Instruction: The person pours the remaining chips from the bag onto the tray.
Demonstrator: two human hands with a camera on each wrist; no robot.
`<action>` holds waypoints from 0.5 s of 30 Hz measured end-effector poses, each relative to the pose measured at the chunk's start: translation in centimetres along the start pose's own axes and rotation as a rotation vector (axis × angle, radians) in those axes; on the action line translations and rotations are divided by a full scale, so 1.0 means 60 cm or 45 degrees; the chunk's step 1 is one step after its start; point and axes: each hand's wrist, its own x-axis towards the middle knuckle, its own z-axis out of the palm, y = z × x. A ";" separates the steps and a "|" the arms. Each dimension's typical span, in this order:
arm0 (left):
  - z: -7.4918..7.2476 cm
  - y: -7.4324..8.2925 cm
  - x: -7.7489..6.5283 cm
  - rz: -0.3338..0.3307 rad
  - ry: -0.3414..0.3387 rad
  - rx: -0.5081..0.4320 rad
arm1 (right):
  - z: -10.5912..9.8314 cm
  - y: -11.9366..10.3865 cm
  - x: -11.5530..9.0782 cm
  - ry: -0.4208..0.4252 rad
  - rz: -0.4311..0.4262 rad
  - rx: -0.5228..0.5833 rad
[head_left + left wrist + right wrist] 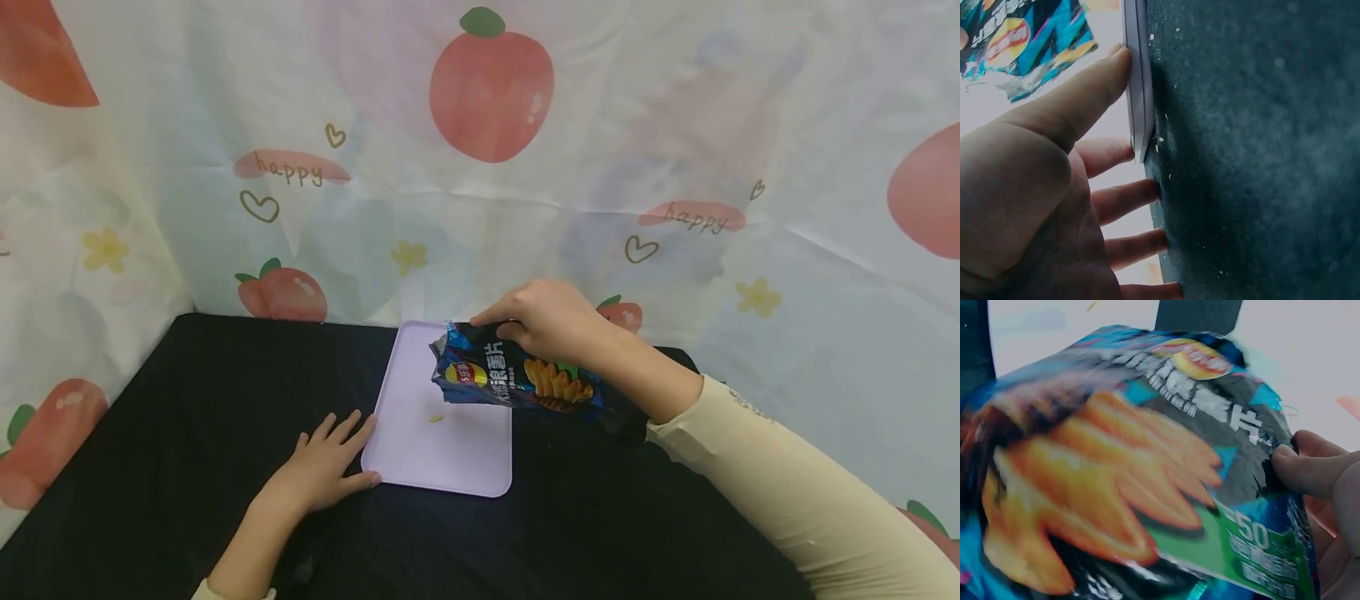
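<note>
A black and blue potato chip bag (517, 371) hangs tilted on its side over the lilac tray (450, 458), its torn mouth facing left. My right hand (558, 321) pinches the bag's upper edge between thumb and fingers; the right wrist view shows the thumb on the bag's printed front (1129, 469). One small yellow chip piece (437, 418) lies on the tray. At the tray's left edge, my left hand (322, 467) rests with its fingers spread. In the left wrist view, its thumb and index finger touch the tray's side (1138, 81), and the other fingertips meet the cloth.
A black cloth (187, 442) covers the table beneath the tray. Tiny pale crumbs dot the cloth in the left wrist view. Behind stands a fabric backdrop (360, 250) printed with fruit, flowers and hearts, meeting the table's back edge.
</note>
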 end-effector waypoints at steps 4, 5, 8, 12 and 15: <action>0.001 -0.001 0.001 0.003 0.003 0.001 | -0.003 0.001 -0.002 -0.001 -0.006 -0.023; 0.001 0.000 0.001 0.001 0.001 0.003 | -0.004 0.001 -0.002 -0.002 -0.004 -0.024; 0.001 0.000 0.002 -0.003 0.004 -0.001 | -0.005 0.000 -0.002 -0.011 -0.002 -0.031; 0.001 -0.001 0.002 -0.003 0.003 0.000 | -0.006 -0.001 -0.002 -0.007 0.002 -0.033; 0.000 -0.001 0.001 0.004 0.003 -0.001 | -0.007 0.000 -0.002 0.000 0.001 -0.030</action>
